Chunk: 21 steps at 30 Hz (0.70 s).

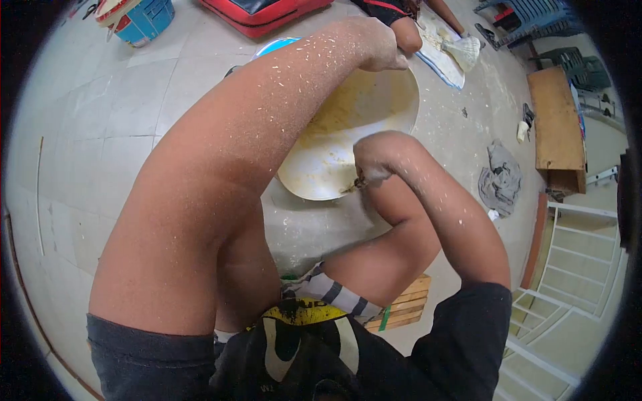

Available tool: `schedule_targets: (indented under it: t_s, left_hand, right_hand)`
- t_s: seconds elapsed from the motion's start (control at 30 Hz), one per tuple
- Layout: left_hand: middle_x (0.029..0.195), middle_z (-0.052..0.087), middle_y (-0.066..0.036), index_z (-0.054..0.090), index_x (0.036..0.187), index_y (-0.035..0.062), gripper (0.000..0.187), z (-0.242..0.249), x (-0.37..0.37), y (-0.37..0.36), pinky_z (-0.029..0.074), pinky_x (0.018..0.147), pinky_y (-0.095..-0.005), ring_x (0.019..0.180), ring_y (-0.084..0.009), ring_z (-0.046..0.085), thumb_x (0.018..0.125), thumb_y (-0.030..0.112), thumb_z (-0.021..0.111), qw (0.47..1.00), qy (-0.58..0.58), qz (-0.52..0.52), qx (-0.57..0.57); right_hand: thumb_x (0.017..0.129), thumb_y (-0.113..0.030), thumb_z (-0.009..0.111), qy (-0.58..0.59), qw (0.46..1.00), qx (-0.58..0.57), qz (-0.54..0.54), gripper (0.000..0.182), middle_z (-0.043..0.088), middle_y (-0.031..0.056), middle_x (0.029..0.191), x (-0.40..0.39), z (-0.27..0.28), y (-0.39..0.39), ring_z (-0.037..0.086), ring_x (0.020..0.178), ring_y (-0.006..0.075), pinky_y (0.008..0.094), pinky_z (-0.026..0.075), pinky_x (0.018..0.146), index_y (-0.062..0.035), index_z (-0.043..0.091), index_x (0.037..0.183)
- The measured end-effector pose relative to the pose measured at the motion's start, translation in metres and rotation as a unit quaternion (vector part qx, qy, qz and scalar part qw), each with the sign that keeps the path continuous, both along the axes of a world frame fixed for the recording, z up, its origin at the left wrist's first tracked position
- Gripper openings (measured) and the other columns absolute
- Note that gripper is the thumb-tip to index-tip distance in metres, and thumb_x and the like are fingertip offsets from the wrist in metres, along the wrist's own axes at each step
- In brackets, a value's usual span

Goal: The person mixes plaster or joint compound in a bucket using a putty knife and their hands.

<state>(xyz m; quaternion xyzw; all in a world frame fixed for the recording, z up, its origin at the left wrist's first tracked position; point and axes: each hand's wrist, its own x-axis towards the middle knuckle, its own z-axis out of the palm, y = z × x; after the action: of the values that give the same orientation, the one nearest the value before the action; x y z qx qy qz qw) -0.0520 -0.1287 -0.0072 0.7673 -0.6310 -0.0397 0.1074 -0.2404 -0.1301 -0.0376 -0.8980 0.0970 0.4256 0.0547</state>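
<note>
A large round pale dish (314, 175) with yellowish smears lies in front of me, partly covered by my left arm. My left hand (383, 50) is at its far rim, fingers curled down and closed on the edge. My right hand (376, 155) is closed at the near right rim, its fingers bent inward and mostly hidden. A small dark ragged piece (356, 185) sticks out below it, at the dish's edge; I cannot tell what it is. Light flakes and dust cover both arms.
A blue bucket (148, 23) and a red case (261, 15) stand at the back. Another person's knee (406, 35) is near a pale cone-shaped thing (463, 52). Grey cloth (501, 180), a wooden box (556, 120) and white metal rails (578, 260) are on the right. A slatted wooden stool (408, 304) is below me.
</note>
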Motion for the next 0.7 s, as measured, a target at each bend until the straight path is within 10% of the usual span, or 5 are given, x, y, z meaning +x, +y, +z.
schedule_targets:
  t_s: [0.1,0.17,0.3,0.5,0.7]
  left_hand:
    - [0.087,0.067,-0.025,0.072,0.08,-0.0014,0.062,0.003,-0.004,0.0,0.051,0.082,-0.0468,0.086,-0.0405,0.065,0.087,0.058,0.055,1.0,0.006,0.0,-0.006]
    - [0.118,0.066,-0.013,0.07,0.113,0.0099,0.059,0.006,-0.005,-0.006,0.049,0.094,-0.0441,0.109,-0.0313,0.063,0.087,0.06,0.054,0.996,-0.015,0.021,0.089]
    - [0.105,0.067,-0.025,0.071,0.099,0.0,0.064,0.0,-0.002,0.004,0.049,0.088,-0.0457,0.097,-0.0379,0.065,0.086,0.061,0.054,1.0,0.014,-0.008,-0.027]
    - [0.118,0.066,-0.012,0.069,0.116,0.0121,0.056,0.019,-0.005,0.007,0.051,0.089,-0.0446,0.108,-0.0294,0.064,0.088,0.058,0.055,0.994,0.052,0.026,0.09]
    - [0.115,0.065,-0.015,0.067,0.113,0.0094,0.057,0.016,0.006,0.003,0.048,0.092,-0.0453,0.107,-0.0323,0.063,0.088,0.059,0.052,0.996,0.079,-0.023,0.033]
  right_hand:
    - [0.078,-0.02,0.061,0.004,1.0,0.009,0.011,0.027,0.07,0.0173,0.086,0.005,-0.002,-0.005,0.067,0.081,0.0355,0.045,0.053,0.072,-0.0082,0.072,0.099]
    - [0.078,-0.02,0.061,0.006,1.0,0.012,0.022,0.027,0.07,0.017,0.087,0.01,-0.002,-0.008,0.067,0.08,0.0353,0.0445,0.053,0.072,-0.0085,0.072,0.1]
    - [0.077,-0.021,0.062,0.022,0.998,0.018,0.057,0.029,0.07,0.0165,0.088,0.019,-0.002,-0.015,0.067,0.079,0.0349,0.0435,0.053,0.072,-0.0092,0.072,0.102]
    - [0.077,-0.022,0.063,0.053,0.994,0.019,0.096,0.031,0.071,0.0159,0.089,0.013,0.002,-0.03,0.067,0.079,0.0344,0.0424,0.053,0.071,-0.0101,0.072,0.104]
    - [0.086,-0.023,0.061,-0.112,0.955,0.193,-0.196,0.025,0.065,0.0059,0.079,-0.07,0.01,-0.028,0.062,0.065,0.016,0.0329,0.049,0.062,-0.0068,0.067,0.104]
